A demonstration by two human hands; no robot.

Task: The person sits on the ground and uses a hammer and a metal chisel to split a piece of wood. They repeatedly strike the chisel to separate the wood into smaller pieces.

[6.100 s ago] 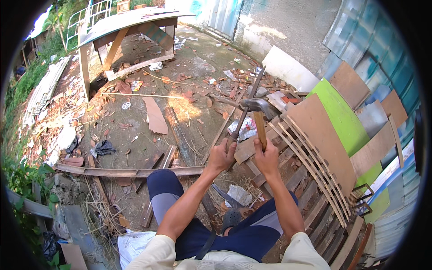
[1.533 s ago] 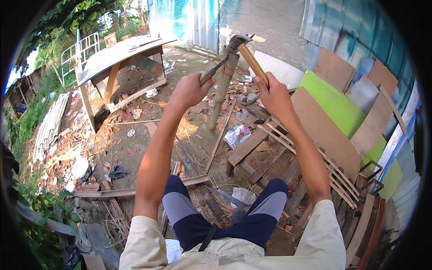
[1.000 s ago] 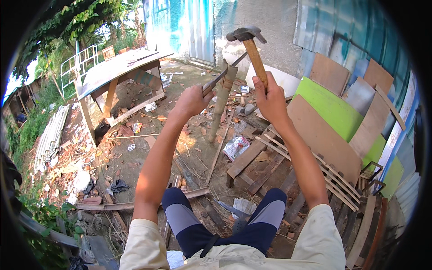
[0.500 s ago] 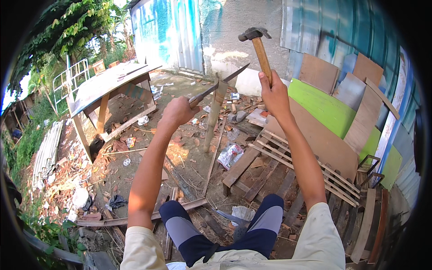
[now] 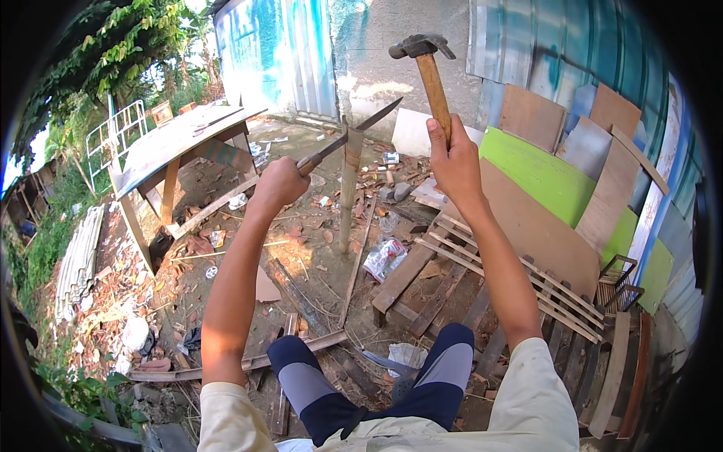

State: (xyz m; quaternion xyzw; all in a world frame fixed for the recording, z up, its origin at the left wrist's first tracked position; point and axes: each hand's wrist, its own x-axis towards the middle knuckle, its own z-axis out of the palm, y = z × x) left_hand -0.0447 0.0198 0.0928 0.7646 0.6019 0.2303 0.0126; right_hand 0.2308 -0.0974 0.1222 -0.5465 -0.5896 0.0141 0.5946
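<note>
A long knife [image 5: 348,137] is gripped by the closed left hand [image 5: 277,184], and its blade is laid across the top of an upright wooden stick [image 5: 348,188] that stands on the ground. At 1 o'clock from the stick top, a wooden-handled hammer [image 5: 430,71] is held high by the closed right hand [image 5: 454,158]. The splitting step seems to be in hand. A straight blow down onto the blade's back looks to be called for, with the knife kept level.
</note>
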